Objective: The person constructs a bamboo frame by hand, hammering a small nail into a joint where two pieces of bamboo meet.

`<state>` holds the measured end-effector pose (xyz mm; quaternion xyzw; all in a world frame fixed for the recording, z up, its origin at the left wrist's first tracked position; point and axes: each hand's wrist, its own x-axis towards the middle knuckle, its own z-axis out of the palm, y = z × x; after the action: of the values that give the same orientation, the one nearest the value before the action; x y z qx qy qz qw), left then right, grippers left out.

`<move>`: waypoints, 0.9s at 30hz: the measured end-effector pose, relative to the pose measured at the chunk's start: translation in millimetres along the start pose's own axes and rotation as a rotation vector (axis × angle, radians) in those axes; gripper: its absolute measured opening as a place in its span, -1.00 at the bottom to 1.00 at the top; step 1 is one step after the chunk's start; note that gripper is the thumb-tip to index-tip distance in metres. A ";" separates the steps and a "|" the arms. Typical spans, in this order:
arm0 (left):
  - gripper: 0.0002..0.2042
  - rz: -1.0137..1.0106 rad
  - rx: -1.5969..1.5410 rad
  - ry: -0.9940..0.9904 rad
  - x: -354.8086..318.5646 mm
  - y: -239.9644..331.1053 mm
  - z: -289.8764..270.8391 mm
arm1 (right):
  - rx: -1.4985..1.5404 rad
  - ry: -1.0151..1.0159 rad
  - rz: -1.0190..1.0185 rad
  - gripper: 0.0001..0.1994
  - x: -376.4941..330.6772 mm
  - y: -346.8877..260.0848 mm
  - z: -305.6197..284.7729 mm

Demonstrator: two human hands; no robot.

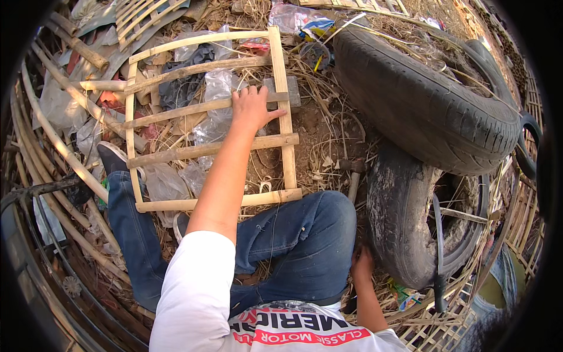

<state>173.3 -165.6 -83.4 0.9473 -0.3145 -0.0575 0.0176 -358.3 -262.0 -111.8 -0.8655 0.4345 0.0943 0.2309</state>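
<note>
A bamboo lattice frame (pixel 213 152) of several slats between two uprights lies ahead of my legs. My left hand (pixel 251 110) holds it at the right end of a middle slat, fingers curled over the slat and thumb stretched toward the right upright. Beneath that side shows a grey block (pixel 291 92). My right hand (pixel 362 265) is low beside my bent right knee, close to the lower tyre; its fingers are partly hidden, and whether it holds anything does not show. A hammer-like tool (pixel 353 175) with a wooden handle lies between my knee and the tyres.
One worn tyre (pixel 422 97) leans on a second tyre (pixel 394 217) at the right. A long knife (pixel 439 246) stands against the lower one, dark handle down. Bamboo poles (pixel 64 138) crowd the left. Plastic bags (pixel 218 85) and dry stalks litter the ground. Another lattice (pixel 141 19) lies far left.
</note>
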 end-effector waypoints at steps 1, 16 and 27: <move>-0.13 0.007 0.003 -0.063 0.5 1.6 -4.5 | 0.040 0.016 -0.021 -0.85 -0.2 0.3 -0.8; -0.19 0.017 -0.032 0.025 0.7 -0.9 4.4 | 1.137 0.212 -0.387 -0.93 116.3 -224.5 -65.9; -0.25 0.043 -0.058 0.116 -0.3 2.4 2.3 | 1.030 0.141 -0.547 -0.86 301.7 -345.5 -42.1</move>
<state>171.3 -167.4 -85.4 0.9412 -0.3314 -0.0114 0.0645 97.4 -317.9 -75.0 -0.7267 0.1997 -0.2498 0.6079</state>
